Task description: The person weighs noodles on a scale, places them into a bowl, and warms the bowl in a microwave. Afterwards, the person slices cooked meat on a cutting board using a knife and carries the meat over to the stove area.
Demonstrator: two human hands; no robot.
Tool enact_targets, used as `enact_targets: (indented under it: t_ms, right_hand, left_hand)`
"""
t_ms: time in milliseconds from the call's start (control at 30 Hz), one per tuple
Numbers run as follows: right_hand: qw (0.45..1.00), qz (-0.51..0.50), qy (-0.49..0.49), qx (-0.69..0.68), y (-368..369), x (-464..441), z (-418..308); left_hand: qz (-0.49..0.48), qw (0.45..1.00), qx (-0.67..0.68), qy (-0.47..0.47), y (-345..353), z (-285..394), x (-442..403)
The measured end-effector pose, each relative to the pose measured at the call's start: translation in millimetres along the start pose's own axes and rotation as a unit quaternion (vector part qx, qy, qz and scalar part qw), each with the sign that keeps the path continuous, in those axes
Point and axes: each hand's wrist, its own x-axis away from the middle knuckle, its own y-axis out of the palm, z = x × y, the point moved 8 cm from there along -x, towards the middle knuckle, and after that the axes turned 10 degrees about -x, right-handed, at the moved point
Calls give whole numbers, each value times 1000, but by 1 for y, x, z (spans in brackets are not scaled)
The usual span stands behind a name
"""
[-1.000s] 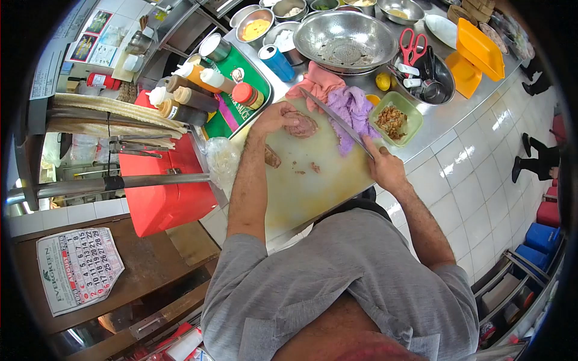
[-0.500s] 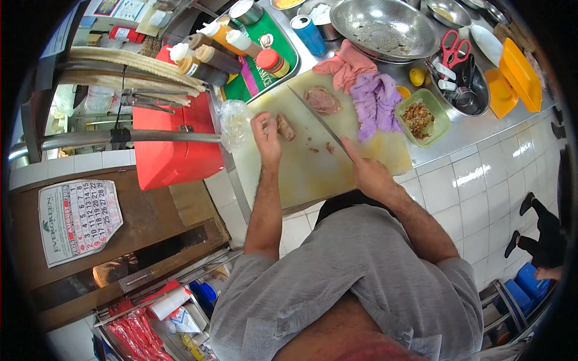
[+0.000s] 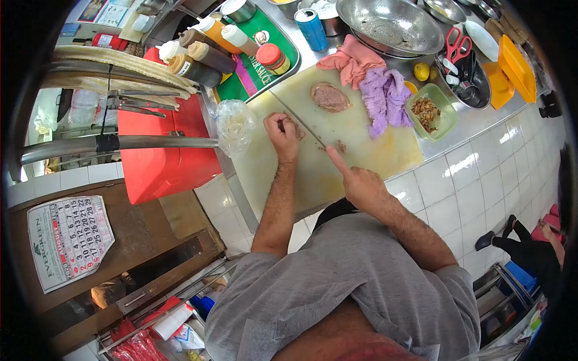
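Observation:
My right hand (image 3: 364, 186) is closed round the handle of a long knife (image 3: 306, 125), its forefinger stretched along toward the blade. The blade lies slantwise over a pale cutting board (image 3: 277, 186), just right of my left hand (image 3: 282, 137). The fingers of that hand are curled down on a small brown piece of meat (image 3: 300, 133), which they mostly hide. A larger oval slice of cooked meat (image 3: 330, 97) lies farther back on the board. A few meat scraps (image 3: 341, 146) are scattered close to the knife.
Purple (image 3: 385, 99) and pink cloths (image 3: 352, 63) lie at the board's back right, beside a green tub (image 3: 448, 123) of chopped bits. A plastic bag (image 3: 235, 127) touches the left edge. Sauce bottles (image 3: 208, 57) stand on a green tray (image 3: 280, 33). Another person's legs (image 3: 524, 253) show at right.
My left hand has gone from loosely raised beside the meat piece to curled over it. The knife has moved left and nearer that hand. The view has shifted slightly.

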Motion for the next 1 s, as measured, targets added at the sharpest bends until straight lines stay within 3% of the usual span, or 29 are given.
enact_targets:
  t_ms: [233, 300, 333, 400, 500, 600, 733, 800, 900, 967, 1000]
  right_hand:
    - [997, 66, -39, 19, 12, 6, -6]
    - [978, 165, -115, 50, 3, 14, -18]
    - [978, 165, -114, 50, 2, 16, -20]
    - [996, 70, -28, 50, 9, 15, -13]
    - [999, 23, -1, 44, 11, 11, -14]
    - [1000, 0, 16, 15, 15, -9, -15]
    - [999, -27, 28, 12, 20, -42, -23]
    - [1000, 8, 8, 28, 19, -50, -26]
    - [999, 10, 24, 19, 19, -41, -27]
    - [999, 7, 35, 23, 17, -26, -24]
    - [999, 1, 48, 26, 17, -16, -21]
  left_hand:
    - [-2, 1000, -14, -21, 1, -3, -1]
    - [-6, 1000, -15, -23, 1, -4, 0]
    - [-2, 1000, -31, -3, 1, -1, 0]
    - [3, 999, -47, 15, 0, 1, -1]
    - [0, 997, -62, 37, 0, 5, 0]
    - [-15, 1000, -11, 9, 1, -7, 2]
    - [-34, 990, 92, -103, 2, -26, 2]
    - [-39, 982, 125, -137, 5, -31, 4]
    - [-23, 984, 121, -125, 4, -34, 4]
    - [-18, 1000, -22, 12, 3, -15, 2]
    - [-21, 1000, -21, 10, 3, -16, 4]
